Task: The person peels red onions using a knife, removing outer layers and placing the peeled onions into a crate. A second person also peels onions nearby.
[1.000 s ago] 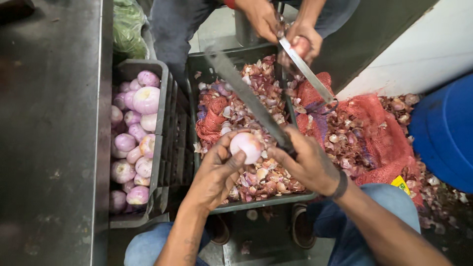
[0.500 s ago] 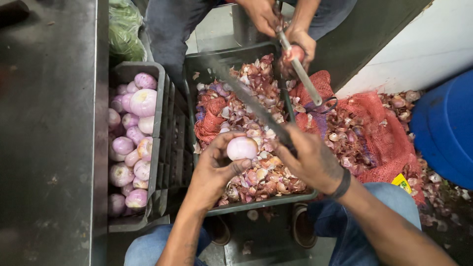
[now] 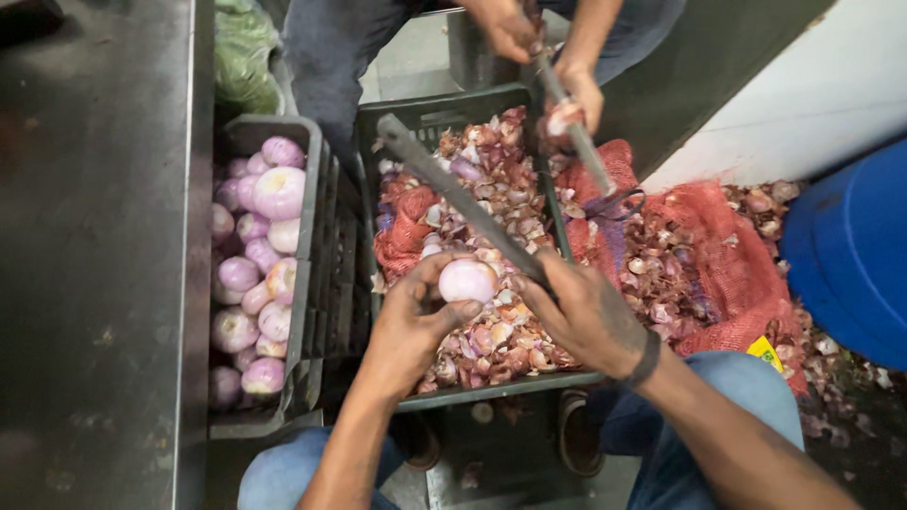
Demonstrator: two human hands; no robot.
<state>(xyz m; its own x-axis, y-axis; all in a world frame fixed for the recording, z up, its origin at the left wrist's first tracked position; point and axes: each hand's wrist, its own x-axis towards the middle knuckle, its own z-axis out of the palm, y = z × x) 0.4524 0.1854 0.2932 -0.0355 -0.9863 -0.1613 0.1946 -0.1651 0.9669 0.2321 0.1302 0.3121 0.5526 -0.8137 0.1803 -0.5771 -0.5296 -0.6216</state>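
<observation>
Dark crates sit side by side on a wet floor, hemmed in on the left by the long straight edge of a steel table [image 3: 94,264] and on the right by the curved wall of a blue drum [image 3: 850,255]. Over the middle crate [image 3: 491,392], which is heaped with onion skins [image 3: 491,331], the left hand [image 3: 411,326] cups a peeled onion [image 3: 468,280]; its fingers curl round the left and underside while the thumb presses in from below. Just right of those fingertips the right hand [image 3: 586,316] is wrapped tight round the handle of a long knife [image 3: 453,194], whose blade slants up and away to the left, above the skins and toward the crate's far rim. Further left of the fingers, past the crate wall, a narrower crate [image 3: 312,274] holds peeled onions [image 3: 255,274] (pink and white, piled to the rim). Beyond the knife tip, another person's hands [image 3: 567,94] work a second blade on an onion at the far rim. Red mesh sacks [image 3: 718,246] and more skins crowd the floor to the right, so little free room remains around the near rim.
</observation>
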